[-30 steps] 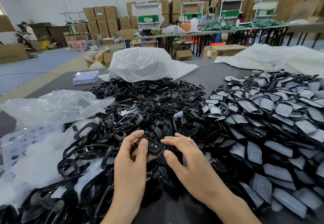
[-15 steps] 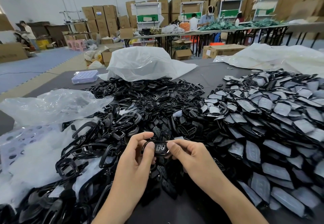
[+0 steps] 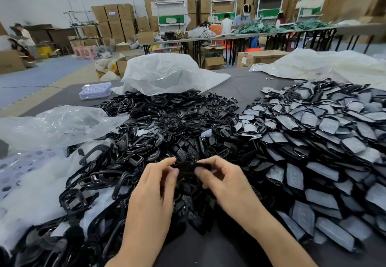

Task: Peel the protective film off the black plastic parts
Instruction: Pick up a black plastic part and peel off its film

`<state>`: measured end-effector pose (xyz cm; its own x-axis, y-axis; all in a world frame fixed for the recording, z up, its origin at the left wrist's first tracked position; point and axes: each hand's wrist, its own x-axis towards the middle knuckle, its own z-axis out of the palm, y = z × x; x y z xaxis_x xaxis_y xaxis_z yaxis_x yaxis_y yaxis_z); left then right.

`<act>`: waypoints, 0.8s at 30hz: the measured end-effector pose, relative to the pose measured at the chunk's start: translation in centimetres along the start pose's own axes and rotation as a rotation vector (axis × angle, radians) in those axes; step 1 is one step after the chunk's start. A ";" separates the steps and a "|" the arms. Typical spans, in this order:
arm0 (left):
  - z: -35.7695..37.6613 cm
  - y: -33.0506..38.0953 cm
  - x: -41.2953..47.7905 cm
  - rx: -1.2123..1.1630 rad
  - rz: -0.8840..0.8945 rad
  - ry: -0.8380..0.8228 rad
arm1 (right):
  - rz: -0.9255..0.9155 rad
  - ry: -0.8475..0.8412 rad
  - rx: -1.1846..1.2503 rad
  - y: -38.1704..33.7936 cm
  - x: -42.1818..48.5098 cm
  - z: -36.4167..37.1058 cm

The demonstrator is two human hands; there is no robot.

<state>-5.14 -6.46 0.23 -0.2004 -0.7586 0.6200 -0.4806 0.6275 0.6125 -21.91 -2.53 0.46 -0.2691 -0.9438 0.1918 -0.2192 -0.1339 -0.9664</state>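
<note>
- I see one small black part [image 3: 186,165] held up between the two hands, just above the dark heap in front of me. The left hand [image 3: 154,187] pinches its left end and the right hand [image 3: 223,183] its right end, with the fingers [image 3: 211,161] curled round it.
- The part is blurred, so I cannot tell whether film sits on it or whether an edge is lifted. If no corner is raised, a nail may skid across the face and scratch it.
- Both pinches sit on the narrow ends. A hard tug on the film could flip the part free, and it would drop into the heap below, where it looks like every other piece.
- The pile of grey film-covered parts [image 3: 313,137] lies to the right and the bare black frames [image 3: 129,147] to the left, and they meet in the middle. A carelessly tossed piece could land on the wrong side and be handled twice or missed.
- Thin film could tear and leave a strip behind, or cling to the fingers and fall among the parts on the table [image 3: 246,87].
- The loose clear bag [image 3: 58,124] at the left overlaps the frames, so scraps could hide under it.
</note>
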 end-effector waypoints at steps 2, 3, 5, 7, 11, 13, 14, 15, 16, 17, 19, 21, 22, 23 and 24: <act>0.2 0.4 -0.4 0.004 0.032 -0.039 | 0.082 0.084 0.207 -0.3 0.4 -0.3; 0.5 0.8 -0.7 0.009 0.067 -0.089 | 0.132 0.117 0.356 -0.4 0.6 -0.3; 1.2 1.6 -1.3 0.000 0.133 -0.216 | 0.218 0.135 0.646 -0.7 0.9 -0.3; 2.0 2.2 -1.8 -0.033 0.134 -0.324 | 0.293 0.078 0.804 -0.9 0.7 -0.2; 2.6 2.8 -2.1 -0.230 -0.069 -0.351 | 0.379 -0.017 0.955 -1.0 0.4 -0.3; 2.5 3.0 -1.8 -0.331 -0.149 -0.324 | 0.386 -0.034 1.018 -1.0 0.4 -0.5; 2.5 3.1 -1.8 -0.353 -0.171 -0.331 | 0.385 -0.045 1.041 -1.0 0.4 -0.5; 2.6 3.1 -1.7 -0.366 -0.192 -0.352 | 0.382 -0.055 1.052 -1.0 0.4 -0.6; 2.6 3.0 -1.7 -0.376 -0.215 -0.372 | 0.376 -0.057 1.051 -0.9 0.4 -0.7; 2.6 2.9 -1.6 -0.391 -0.241 -0.376 | 0.369 -0.051 1.044 -0.9 0.5 -0.7; 2.6 2.7 -1.5 -0.444 -0.304 -0.342 | 0.348 -0.029 1.031 -1.0 0.5 -0.8; 2.5 2.4 -1.3 -0.482 -0.356 -0.294 | 0.319 0.044 1.025 -1.3 0.7 -1.0; 2.4 2.2 -1.2 -0.501 -0.372 -0.275 | 0.305 0.105 1.017 -1.4 0.9 -1.0; 2.3 2.1 -1.1 -0.524 -0.384 -0.260 | 0.295 0.165 0.995 -1.3 1.1 -1.1; 2.2 1.9 -1.0 -0.547 -0.394 -0.245 | 0.294 0.217 0.961 -1.1 1.4 -1.2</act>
<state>-7.73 -4.94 -0.28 -0.3166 -0.9242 0.2134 -0.0726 0.2480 0.9660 -23.12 -3.31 1.96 -0.3758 -0.9160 -0.1405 0.7002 -0.1813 -0.6906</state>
